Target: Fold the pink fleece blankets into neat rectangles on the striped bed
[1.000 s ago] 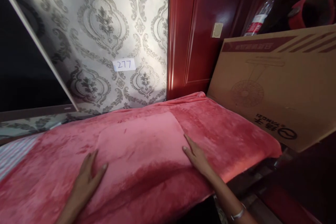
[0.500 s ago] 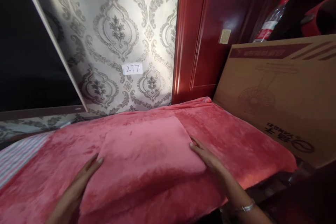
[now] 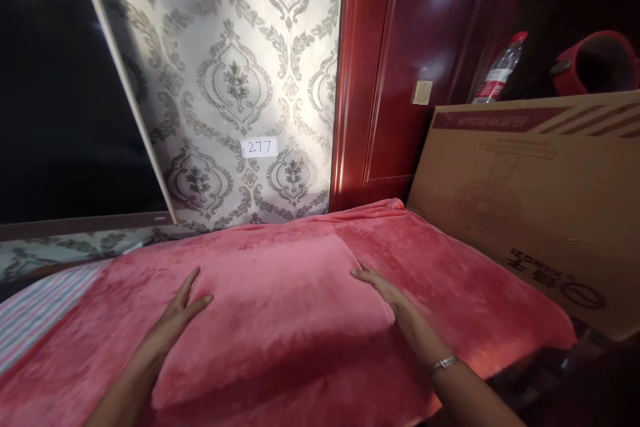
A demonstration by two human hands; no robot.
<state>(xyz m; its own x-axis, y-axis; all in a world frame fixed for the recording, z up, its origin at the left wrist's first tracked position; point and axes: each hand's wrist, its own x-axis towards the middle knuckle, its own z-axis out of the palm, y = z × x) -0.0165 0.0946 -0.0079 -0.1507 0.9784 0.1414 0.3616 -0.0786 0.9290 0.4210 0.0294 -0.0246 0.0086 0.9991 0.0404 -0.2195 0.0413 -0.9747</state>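
A folded pink plush blanket (image 3: pixel 270 313) lies in front of me, flat and roughly rectangular. Beneath it spreads a darker pink plush cover (image 3: pixel 440 287). My left hand (image 3: pixel 180 317) is at the folded blanket's left edge, thumb and fingers apart, the thumb over its surface. On the opposite side, my right hand (image 3: pixel 380 283) lies along the right edge with the thumb on top; its other fingers are partly hidden. Neither hand is closed round the cloth. A bracelet circles my right wrist.
A large cardboard box (image 3: pixel 525 193) stands at the right, with a red-capped bottle (image 3: pixel 497 73) and a red band-like object (image 3: pixel 565 73) above it. A dark screen (image 3: pixel 75 100) hangs at the left. A striped cloth (image 3: pixel 45 307) shows at the left edge. The label 277 (image 3: pixel 259 146) is on the wallpaper.
My left hand has moved up along the left edge, its thumb and fingers spreading wider. My right hand has shifted slightly inward. The view has tilted a little upward.
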